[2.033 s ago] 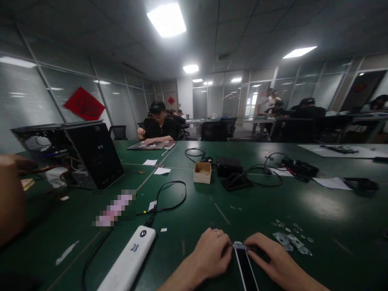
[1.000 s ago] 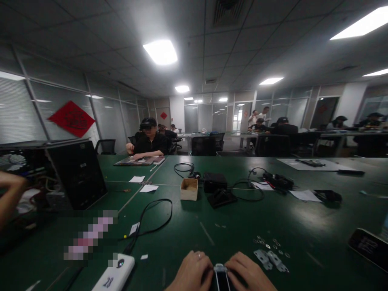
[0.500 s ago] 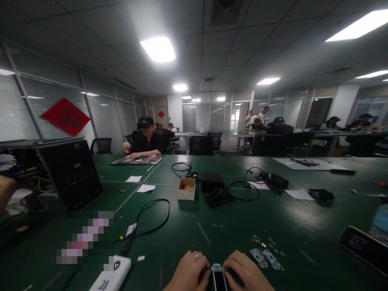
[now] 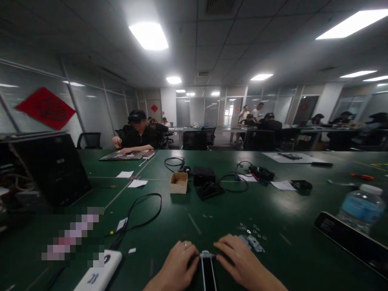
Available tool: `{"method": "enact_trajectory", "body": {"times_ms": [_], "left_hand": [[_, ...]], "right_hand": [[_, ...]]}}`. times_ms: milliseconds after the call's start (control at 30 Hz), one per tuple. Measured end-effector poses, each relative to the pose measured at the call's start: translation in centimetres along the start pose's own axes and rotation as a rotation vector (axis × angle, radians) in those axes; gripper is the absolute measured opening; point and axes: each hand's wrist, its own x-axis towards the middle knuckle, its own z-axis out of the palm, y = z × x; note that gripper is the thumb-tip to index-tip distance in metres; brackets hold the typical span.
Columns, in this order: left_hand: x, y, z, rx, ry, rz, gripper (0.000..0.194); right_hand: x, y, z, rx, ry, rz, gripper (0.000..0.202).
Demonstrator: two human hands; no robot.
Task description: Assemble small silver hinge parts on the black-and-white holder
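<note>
Near the front edge of the view lies a narrow part with pale metal edges and a dark middle, like a rail (image 4: pixel 208 273). A small grey bracket (image 4: pixel 206 254) caps its far end. My left hand (image 4: pixel 178 262) is closed at the left of this end, fingertips against the bracket. To the right, my right hand (image 4: pixel 238 256) has its fingers apart and stretched, the thumb side close to the rail. Beyond the right hand lie flat metal brackets (image 4: pixel 254 243), partly covered by it, and several small washers (image 4: pixel 249 231). The rail's near end is out of frame.
A white power bank (image 4: pixel 98 273) marked 28 lies at left with a black cable (image 4: pixel 142 222). A small open box (image 4: pixel 178 184) stands ahead. At right are a dark slab-like device (image 4: pixel 348 242) and a water bottle (image 4: pixel 360 208). Across the table sits a person (image 4: pixel 138 135).
My right hand has opened its fingers and come slightly away from the rail's end, towards the brackets. My left hand stays at the rail. The camera view has turned a little right.
</note>
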Motion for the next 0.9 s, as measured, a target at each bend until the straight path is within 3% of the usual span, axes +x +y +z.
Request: {"method": "enact_trajectory", "body": {"times_ms": [167,333,500,733,900], "left_hand": [[0.4,0.2,-0.7,-0.033,-0.057,-0.001,0.022],[0.8,0.4,-1.0,-0.048,-0.089,-0.003,0.026],[0.7,0.7,-1.4,-0.070,-0.073,-0.001,0.026],[0.5,0.5,-1.1,-0.043,-0.046,0.010,0.022],[0.1,0.9,-1.0,0.026,-0.041,0.021,0.013]], "right_hand": [[-1.3,4.4,-4.8,-0.187,0.096,0.177,0.026],[-3.7,7.9,-7.2,-0.222,-0.059,0.456,0.027],[-4.4,8.4,-6.8,-0.185,-0.189,0.555,0.027],[-3.8,8.8,-5.2,-0.219,-0.204,0.556,0.029],[-4.2,10.4,-3.6,-0.286,-0.237,0.578,0.030]]}}
